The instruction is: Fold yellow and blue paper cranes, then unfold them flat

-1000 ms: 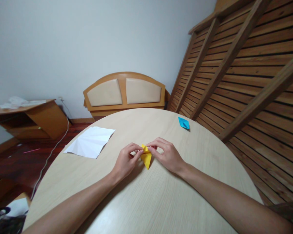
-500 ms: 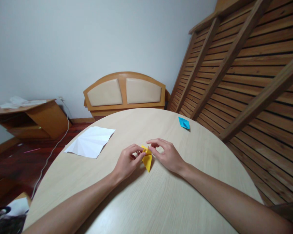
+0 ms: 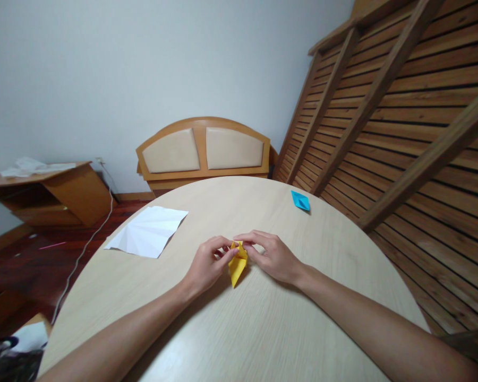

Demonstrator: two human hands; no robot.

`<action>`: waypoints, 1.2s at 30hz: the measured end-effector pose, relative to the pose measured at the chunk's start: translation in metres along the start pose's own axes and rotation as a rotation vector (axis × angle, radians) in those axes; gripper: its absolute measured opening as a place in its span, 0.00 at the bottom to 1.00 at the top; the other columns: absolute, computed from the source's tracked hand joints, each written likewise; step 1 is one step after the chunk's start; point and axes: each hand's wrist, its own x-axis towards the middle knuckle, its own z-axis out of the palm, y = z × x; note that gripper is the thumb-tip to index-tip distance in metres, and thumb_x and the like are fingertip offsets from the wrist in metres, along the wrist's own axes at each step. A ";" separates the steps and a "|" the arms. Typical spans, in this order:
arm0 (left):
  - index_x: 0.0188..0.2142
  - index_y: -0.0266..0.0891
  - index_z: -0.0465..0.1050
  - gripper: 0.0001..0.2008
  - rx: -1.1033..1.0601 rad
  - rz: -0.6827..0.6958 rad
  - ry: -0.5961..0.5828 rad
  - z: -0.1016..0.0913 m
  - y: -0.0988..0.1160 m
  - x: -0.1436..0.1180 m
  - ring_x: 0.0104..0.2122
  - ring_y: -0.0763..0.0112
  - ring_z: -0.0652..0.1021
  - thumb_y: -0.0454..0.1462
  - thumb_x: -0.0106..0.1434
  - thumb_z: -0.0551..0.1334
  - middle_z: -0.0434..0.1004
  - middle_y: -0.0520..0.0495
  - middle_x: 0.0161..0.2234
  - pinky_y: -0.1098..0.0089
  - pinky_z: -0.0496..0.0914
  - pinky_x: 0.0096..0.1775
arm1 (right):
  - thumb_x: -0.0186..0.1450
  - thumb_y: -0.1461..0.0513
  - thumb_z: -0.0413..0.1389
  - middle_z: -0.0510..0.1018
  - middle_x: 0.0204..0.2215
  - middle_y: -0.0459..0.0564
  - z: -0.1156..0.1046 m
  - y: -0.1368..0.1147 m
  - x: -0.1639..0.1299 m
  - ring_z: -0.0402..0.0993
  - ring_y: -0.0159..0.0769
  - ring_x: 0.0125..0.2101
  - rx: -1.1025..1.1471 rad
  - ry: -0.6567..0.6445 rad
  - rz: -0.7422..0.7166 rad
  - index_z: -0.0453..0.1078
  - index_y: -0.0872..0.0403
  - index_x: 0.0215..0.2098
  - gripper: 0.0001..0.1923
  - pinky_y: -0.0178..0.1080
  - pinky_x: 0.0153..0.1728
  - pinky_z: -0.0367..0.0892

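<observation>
Between my hands, just above the table, is a small folded yellow paper (image 3: 237, 266) with a pointed end toward me. My left hand (image 3: 210, 261) pinches its left side with thumb and forefinger. From the other side, my right hand (image 3: 271, 255) closes its thumb and fingertips on the upper right edge. The far tips of the paper are partly covered by my fingers. A folded blue paper (image 3: 300, 201) lies apart near the table's far right edge.
A creased white sheet (image 3: 148, 232) lies on the left of the round table (image 3: 239, 339). Beyond stand a headboard (image 3: 203, 148) and a low cabinet (image 3: 75, 193). A slatted wooden panel (image 3: 414, 138) leans along the right. A cable (image 3: 85, 246) runs over the floor.
The yellow paper's pointed end has swung left and slightly toward me. My right fingers have come in closer and now grip its upper edge. The white and blue papers have not moved.
</observation>
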 end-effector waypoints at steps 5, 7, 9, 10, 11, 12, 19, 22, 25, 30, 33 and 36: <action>0.35 0.39 0.76 0.10 0.013 0.009 -0.042 0.000 0.001 0.000 0.34 0.68 0.76 0.40 0.67 0.59 0.79 0.47 0.34 0.68 0.70 0.37 | 0.70 0.66 0.51 0.80 0.45 0.50 -0.002 0.003 0.000 0.76 0.36 0.45 0.008 -0.021 -0.022 0.73 0.48 0.53 0.16 0.42 0.49 0.70; 0.34 0.39 0.76 0.10 0.022 0.005 -0.043 0.000 0.001 0.000 0.33 0.68 0.76 0.41 0.67 0.59 0.78 0.47 0.33 0.68 0.69 0.36 | 0.70 0.67 0.52 0.80 0.43 0.50 -0.005 0.004 0.000 0.76 0.36 0.43 -0.001 -0.060 -0.054 0.73 0.48 0.53 0.17 0.41 0.47 0.70; 0.33 0.39 0.75 0.11 0.026 -0.009 -0.044 0.001 0.002 0.000 0.33 0.67 0.75 0.42 0.67 0.59 0.78 0.47 0.33 0.68 0.69 0.36 | 0.68 0.69 0.52 0.79 0.42 0.50 -0.009 0.005 0.000 0.76 0.36 0.42 -0.015 -0.102 -0.085 0.72 0.48 0.54 0.19 0.41 0.45 0.70; 0.34 0.39 0.75 0.11 0.028 -0.016 -0.047 0.001 0.002 0.000 0.33 0.67 0.75 0.42 0.67 0.59 0.78 0.47 0.32 0.68 0.69 0.35 | 0.68 0.69 0.53 0.79 0.43 0.50 -0.011 0.005 0.000 0.75 0.36 0.42 -0.021 -0.122 -0.101 0.72 0.47 0.54 0.20 0.40 0.45 0.70; 0.34 0.39 0.76 0.11 0.031 -0.018 -0.054 0.001 0.002 0.000 0.33 0.67 0.75 0.42 0.67 0.59 0.78 0.47 0.32 0.69 0.69 0.35 | 0.67 0.70 0.53 0.79 0.43 0.50 -0.013 0.005 0.000 0.75 0.36 0.42 -0.026 -0.141 -0.115 0.72 0.47 0.54 0.20 0.40 0.46 0.70; 0.34 0.39 0.76 0.11 0.036 -0.014 -0.060 0.001 0.001 0.000 0.33 0.68 0.75 0.43 0.67 0.59 0.77 0.46 0.33 0.69 0.69 0.35 | 0.67 0.69 0.53 0.78 0.43 0.50 -0.014 0.005 0.000 0.75 0.36 0.43 -0.032 -0.160 -0.128 0.72 0.47 0.54 0.19 0.40 0.46 0.70; 0.33 0.39 0.76 0.11 0.077 0.027 -0.071 0.001 -0.004 -0.001 0.33 0.68 0.74 0.42 0.68 0.60 0.76 0.47 0.32 0.69 0.69 0.36 | 0.69 0.67 0.53 0.79 0.43 0.49 -0.017 0.006 0.000 0.75 0.35 0.42 -0.076 -0.161 -0.137 0.72 0.47 0.54 0.17 0.39 0.45 0.70; 0.34 0.39 0.77 0.10 0.063 0.033 -0.082 0.001 -0.005 -0.001 0.34 0.67 0.74 0.41 0.68 0.60 0.76 0.47 0.33 0.68 0.69 0.36 | 0.69 0.66 0.54 0.79 0.44 0.49 -0.015 0.006 -0.001 0.75 0.35 0.39 -0.074 -0.151 -0.118 0.71 0.48 0.55 0.17 0.40 0.44 0.71; 0.35 0.40 0.77 0.10 0.063 0.040 -0.087 0.001 -0.004 -0.001 0.34 0.67 0.74 0.40 0.68 0.60 0.76 0.47 0.33 0.68 0.69 0.36 | 0.69 0.65 0.54 0.80 0.43 0.49 -0.014 0.008 -0.002 0.75 0.35 0.39 -0.080 -0.158 -0.120 0.71 0.48 0.54 0.15 0.40 0.44 0.71; 0.34 0.39 0.77 0.10 0.071 0.044 -0.090 0.002 -0.004 -0.001 0.33 0.68 0.74 0.41 0.68 0.60 0.76 0.47 0.32 0.69 0.68 0.35 | 0.68 0.66 0.55 0.79 0.41 0.48 -0.015 0.009 -0.001 0.75 0.35 0.39 -0.095 -0.143 -0.140 0.72 0.49 0.48 0.12 0.39 0.43 0.70; 0.34 0.39 0.77 0.11 0.074 0.044 -0.097 0.002 -0.005 -0.001 0.33 0.67 0.74 0.42 0.68 0.60 0.76 0.46 0.33 0.69 0.67 0.35 | 0.68 0.66 0.55 0.79 0.38 0.48 -0.016 0.010 -0.001 0.75 0.35 0.38 -0.116 -0.139 -0.141 0.72 0.51 0.45 0.09 0.39 0.42 0.70; 0.34 0.39 0.77 0.11 0.079 0.051 -0.100 0.002 -0.006 -0.001 0.33 0.68 0.73 0.43 0.68 0.61 0.76 0.47 0.32 0.69 0.67 0.35 | 0.67 0.67 0.56 0.79 0.38 0.49 -0.016 0.011 0.000 0.75 0.35 0.38 -0.117 -0.136 -0.165 0.71 0.52 0.42 0.06 0.38 0.42 0.70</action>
